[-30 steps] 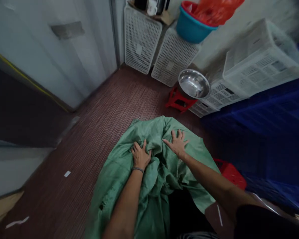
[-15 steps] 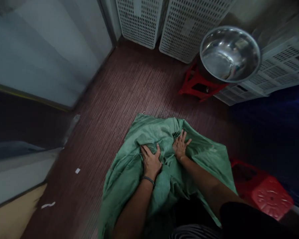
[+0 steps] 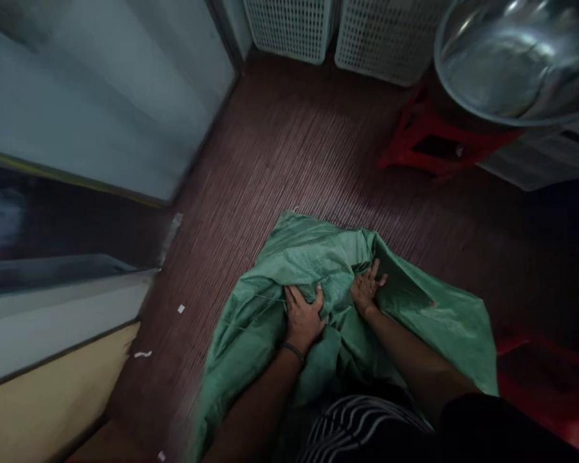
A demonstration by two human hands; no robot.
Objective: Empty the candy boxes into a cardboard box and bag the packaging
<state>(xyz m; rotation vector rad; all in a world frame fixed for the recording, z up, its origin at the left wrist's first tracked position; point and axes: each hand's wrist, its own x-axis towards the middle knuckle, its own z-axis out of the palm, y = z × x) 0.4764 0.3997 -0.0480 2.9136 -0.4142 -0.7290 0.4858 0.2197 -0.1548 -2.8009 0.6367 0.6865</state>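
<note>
A large green woven sack [image 3: 280, 257] lies crumpled on the dark red ribbed floor in front of me. My left hand [image 3: 303, 314], with a thin band at the wrist, presses on a raised fold near the middle of the sack, fingers curled over the cloth. My right hand [image 3: 368, 288] rests just to the right of it, fingers partly spread and bent into a crease of the same sack. Both forearms reach forward from the bottom of the view.
A steel bowl [image 3: 511, 58] sits on a red plastic stool [image 3: 429, 138] at the upper right. White perforated baskets [image 3: 294, 26] stand along the back wall. A pale wall panel [image 3: 101, 96] runs on the left. Another red stool [image 3: 550, 379] shows at the lower right.
The view has tilted down and moved closer; the bowl now fills the top right corner. Both hands have drawn nearer together on the sack, bunching its middle fold.
</note>
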